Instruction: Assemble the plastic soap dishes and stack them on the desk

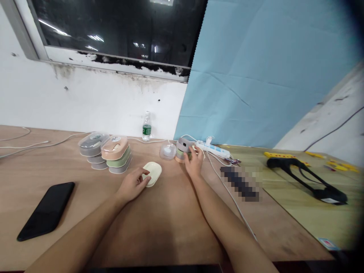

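Head view, looking down on a wooden table [170,223]. Left hand [133,185] lying loosely open, fingertips on the near-left edge of a pale yellow oval case [153,172]; no clasp around it. Case flat on the table, lid side up, between the two hands, just ahead and to the right of the left one. Long axis running away from the camera and leaning a little right, far end toward a clear lid [168,151].

Right hand [194,161] farther out, fingers bent against the near right side of a short stack of cases [181,148] in grey, green and peach. Cannot tell whether gripping or only touching. Stack well apart from the pale case, just left of a white power strip [214,149].

Farther left, two taller case stacks [105,153] side by side, topped with clear lids over small labels, unreadable. Behind, against the wall, a water bottle [146,127] with a green label, writing too small to read. Near left, a black phone [47,210] face down or dark. Right of the forearm, a pixelated patch [240,184]. Far right, a black strap [308,180].
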`<state>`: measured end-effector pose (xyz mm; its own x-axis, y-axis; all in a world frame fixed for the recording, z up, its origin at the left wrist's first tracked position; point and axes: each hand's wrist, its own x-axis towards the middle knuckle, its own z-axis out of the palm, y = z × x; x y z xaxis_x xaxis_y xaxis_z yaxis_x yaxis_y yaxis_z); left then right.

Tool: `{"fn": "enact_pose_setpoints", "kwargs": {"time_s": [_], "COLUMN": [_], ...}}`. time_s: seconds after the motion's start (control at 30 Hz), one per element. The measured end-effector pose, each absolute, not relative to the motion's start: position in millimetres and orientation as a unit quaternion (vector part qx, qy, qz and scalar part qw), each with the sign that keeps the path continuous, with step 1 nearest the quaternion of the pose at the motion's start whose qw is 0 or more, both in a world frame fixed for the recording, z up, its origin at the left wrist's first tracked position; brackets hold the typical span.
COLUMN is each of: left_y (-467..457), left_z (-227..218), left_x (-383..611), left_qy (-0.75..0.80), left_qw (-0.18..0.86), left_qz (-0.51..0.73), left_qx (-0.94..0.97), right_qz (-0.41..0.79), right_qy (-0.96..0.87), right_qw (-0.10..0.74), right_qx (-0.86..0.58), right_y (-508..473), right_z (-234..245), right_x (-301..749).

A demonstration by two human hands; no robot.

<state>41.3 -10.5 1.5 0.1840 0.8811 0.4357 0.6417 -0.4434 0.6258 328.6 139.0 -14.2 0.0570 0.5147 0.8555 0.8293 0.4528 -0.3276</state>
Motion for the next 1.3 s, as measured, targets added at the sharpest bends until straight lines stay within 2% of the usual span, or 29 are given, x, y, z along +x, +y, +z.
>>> {"fn": "enact_pose_setpoints", "kwargs": {"time_s": [0.17,0.4,0.8,1.3], "left_y": [-10,-10,-11,-10], "left_z": [0,0,2,3], "left_x": [40,41,41,41], "left_qy": [0.513,0.510,0.510,0.512], "left_qw": [0.152,0.158,0.166,0.134], "left_qz": [0.389,0.387,0.381,0.398], "left_qx": [0.750,0.752,0.753,0.749], "right_qz": [-0.149,-0.139,-0.151,-0.135], "right_qy": [-0.693,-0.685,-0.713,-0.668], "right_qw": [0.501,0.524,0.485,0.517], "right_qx": [-0.497,-0.487,-0.483,-0.518], "right_y": [135,132,134,136], "right_z": [-13,-14,-16,-18], "right_x": [320,319,316,320]}}
